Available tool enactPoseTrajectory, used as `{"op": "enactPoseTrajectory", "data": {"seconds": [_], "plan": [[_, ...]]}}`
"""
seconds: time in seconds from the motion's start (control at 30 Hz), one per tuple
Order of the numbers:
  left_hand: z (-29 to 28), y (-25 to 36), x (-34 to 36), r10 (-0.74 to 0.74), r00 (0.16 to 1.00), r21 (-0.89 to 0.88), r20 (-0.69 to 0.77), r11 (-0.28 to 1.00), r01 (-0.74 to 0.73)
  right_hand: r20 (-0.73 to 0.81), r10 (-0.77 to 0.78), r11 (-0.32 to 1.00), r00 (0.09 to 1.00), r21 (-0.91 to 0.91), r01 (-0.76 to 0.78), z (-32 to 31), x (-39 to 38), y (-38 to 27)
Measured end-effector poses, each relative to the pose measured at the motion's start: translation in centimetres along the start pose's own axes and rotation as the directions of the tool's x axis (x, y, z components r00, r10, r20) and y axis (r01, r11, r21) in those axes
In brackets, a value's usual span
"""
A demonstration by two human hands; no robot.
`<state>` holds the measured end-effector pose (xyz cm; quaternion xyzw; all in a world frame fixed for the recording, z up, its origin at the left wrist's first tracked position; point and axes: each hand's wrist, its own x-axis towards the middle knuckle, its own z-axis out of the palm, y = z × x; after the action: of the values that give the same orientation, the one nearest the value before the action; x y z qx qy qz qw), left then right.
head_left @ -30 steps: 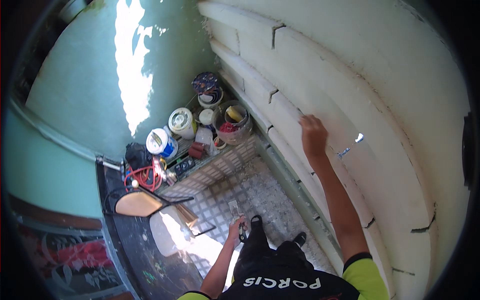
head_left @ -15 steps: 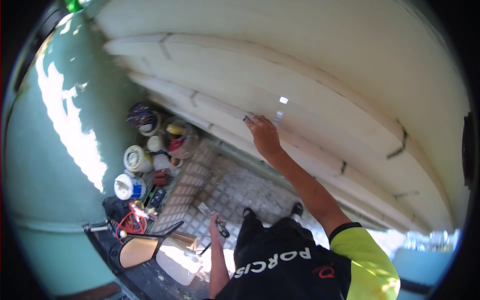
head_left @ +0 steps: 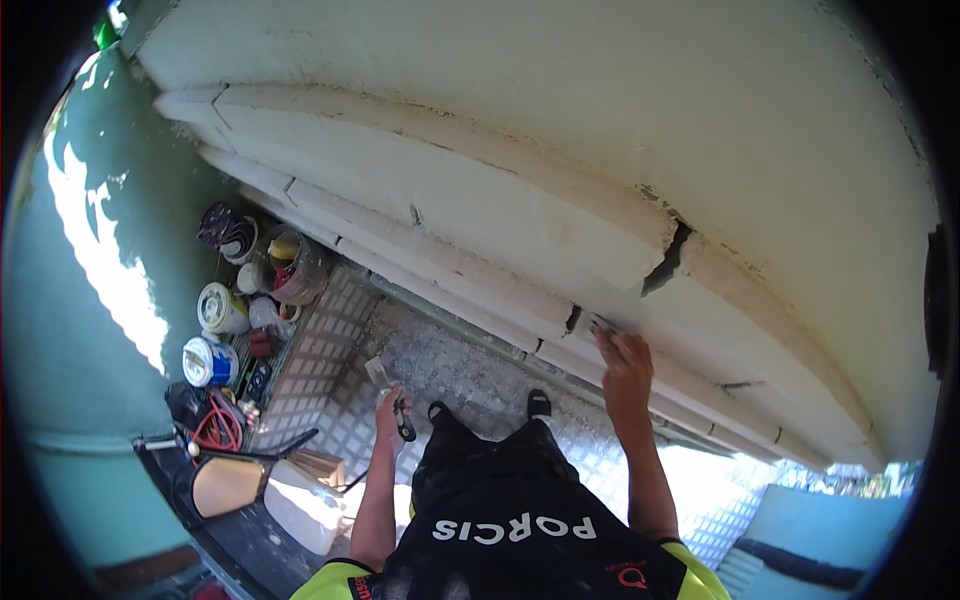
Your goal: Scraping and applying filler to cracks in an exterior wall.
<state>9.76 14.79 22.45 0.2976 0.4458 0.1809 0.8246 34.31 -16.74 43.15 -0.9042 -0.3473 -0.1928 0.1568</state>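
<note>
My right hand [head_left: 628, 372] reaches up to the lower pale moulding [head_left: 480, 276] on the wall, just right of a dark gap [head_left: 573, 319] in it. Its fingers are bent together against the moulding; a small dark bit shows at their tips, too small to name. Down by my left side, my left hand [head_left: 389, 408] is closed around a putty knife [head_left: 376, 371], its light blade pointing up and its black handle end below the fist. A wider crack [head_left: 667, 262] splits the upper moulding [head_left: 540, 165], above and right of my right hand.
Several paint buckets [head_left: 223, 308] and a tub [head_left: 300, 275] stand along the left wall. Nearer lie a coiled red hose [head_left: 217, 428] and a chair [head_left: 240, 487] with a tan part. Rubble and dust cover the tiled floor [head_left: 440, 345] below the wall.
The view has shifted to the right along the wall. My right hand has moved right and lower, from an unbroken stretch of moulding to beside the gap. The putty knife stays in my left hand.
</note>
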Motion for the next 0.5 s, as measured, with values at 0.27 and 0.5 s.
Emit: {"op": "enactPoseTrajectory", "data": {"seconds": [0.27,0.5], "plan": [[8.3,-10.4,-5.8,0.036,0.999,0.146,-0.038,0.989,-0.03,-0.131,-0.105,0.985,0.986,0.126,0.122,-0.6,-5.1,7.0],[12.4,-17.0,-11.4,0.09,0.992,0.084,-0.086,0.993,-0.083,-0.172,-0.219,0.907,0.96,0.328,0.266,3.1,0.8,3.9]]}}
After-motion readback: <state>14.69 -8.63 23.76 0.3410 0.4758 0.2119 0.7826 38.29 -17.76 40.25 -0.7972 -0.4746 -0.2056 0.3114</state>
